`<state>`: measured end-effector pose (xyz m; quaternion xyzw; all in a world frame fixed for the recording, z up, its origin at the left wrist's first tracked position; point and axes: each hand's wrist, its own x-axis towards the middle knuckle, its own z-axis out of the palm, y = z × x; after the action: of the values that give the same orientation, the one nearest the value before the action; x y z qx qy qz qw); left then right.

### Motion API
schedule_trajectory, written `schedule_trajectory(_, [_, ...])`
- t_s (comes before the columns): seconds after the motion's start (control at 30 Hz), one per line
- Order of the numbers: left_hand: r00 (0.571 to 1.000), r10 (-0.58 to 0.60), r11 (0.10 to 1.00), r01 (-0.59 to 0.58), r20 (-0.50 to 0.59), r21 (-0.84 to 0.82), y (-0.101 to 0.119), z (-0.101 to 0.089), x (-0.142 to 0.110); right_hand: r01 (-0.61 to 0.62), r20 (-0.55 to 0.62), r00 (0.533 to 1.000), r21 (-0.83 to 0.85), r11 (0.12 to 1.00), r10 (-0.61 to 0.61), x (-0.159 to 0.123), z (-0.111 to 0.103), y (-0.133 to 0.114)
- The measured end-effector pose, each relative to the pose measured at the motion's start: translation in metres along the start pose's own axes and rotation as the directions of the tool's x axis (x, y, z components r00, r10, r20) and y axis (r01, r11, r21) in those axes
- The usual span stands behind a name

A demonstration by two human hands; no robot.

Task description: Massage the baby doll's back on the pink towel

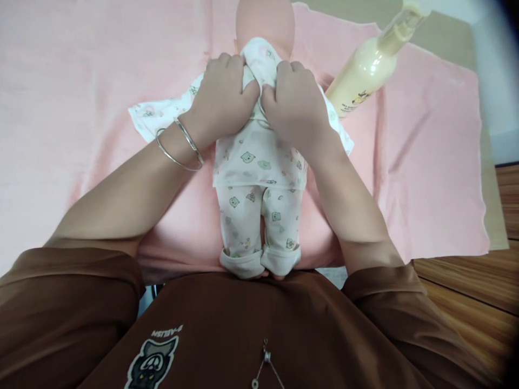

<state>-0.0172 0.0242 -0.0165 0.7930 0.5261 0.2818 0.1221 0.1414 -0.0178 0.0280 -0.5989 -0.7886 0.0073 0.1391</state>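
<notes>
A baby doll (265,21) lies on the pink blanket with its head away from me and its feet toward me. It wears a white printed top (259,154) and matching pants (242,216) with rolled cuffs. Near the neck, my left hand (227,92) has its fingers closed on the left side of the top. My right hand (298,100) pinches the opposite side, thumbs close together at the chest. Cloth covers the lower part of the doll's face. Both sleeves spread outward, partly behind my hands.
A pale yellow pump bottle (365,70) lies tilted right of the doll, near the right sleeve. The pink blanket (438,162) covers the surface, over a beige mat (500,216). Wooden boards (466,292) show at the lower right.
</notes>
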Motion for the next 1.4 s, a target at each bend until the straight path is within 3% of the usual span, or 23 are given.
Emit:
schedule_trajectory(0.17, [0.985, -0.163, 0.978, 0.169, -0.057, 0.119, 0.003, 0.010, -0.001, -0.124, 0.015, 0.992, 0.096, 0.988, 0.123, 0.021, 0.016, 0.020])
schedule_trajectory(0.43, [0.959, -0.278, 0.953, 0.284, -0.062, 0.111, 0.014, 0.015, 0.001, -0.124, -0.073, 0.988, 0.127, 0.984, 0.134, 0.022, 0.028, 0.023])
schedule_trajectory(0.63, [0.978, -0.203, 0.978, 0.205, -0.048, 0.046, 0.008, 0.010, -0.002, -0.140, -0.068, 0.987, 0.111, 0.984, 0.148, 0.022, 0.027, 0.022])
schedule_trajectory(0.93, [0.956, -0.291, 0.943, 0.295, -0.050, 0.153, 0.017, 0.012, 0.000, -0.143, -0.023, 0.989, 0.101, 0.984, 0.146, 0.018, 0.020, 0.020])
schedule_trajectory(1.1, [0.955, -0.288, 0.947, 0.295, -0.073, 0.125, 0.017, 0.008, -0.002, -0.165, -0.013, 0.986, 0.096, 0.982, 0.167, 0.019, 0.021, 0.020])
schedule_trajectory(1.27, [0.982, -0.187, 0.980, 0.189, -0.026, 0.069, 0.014, 0.000, -0.005, -0.163, -0.020, 0.986, 0.107, 0.981, 0.166, 0.022, 0.024, 0.021])
schedule_trajectory(1.4, [0.978, -0.209, 0.975, 0.210, -0.029, 0.067, 0.016, -0.003, -0.006, -0.171, -0.013, 0.985, 0.133, 0.976, 0.174, 0.023, 0.024, 0.021])
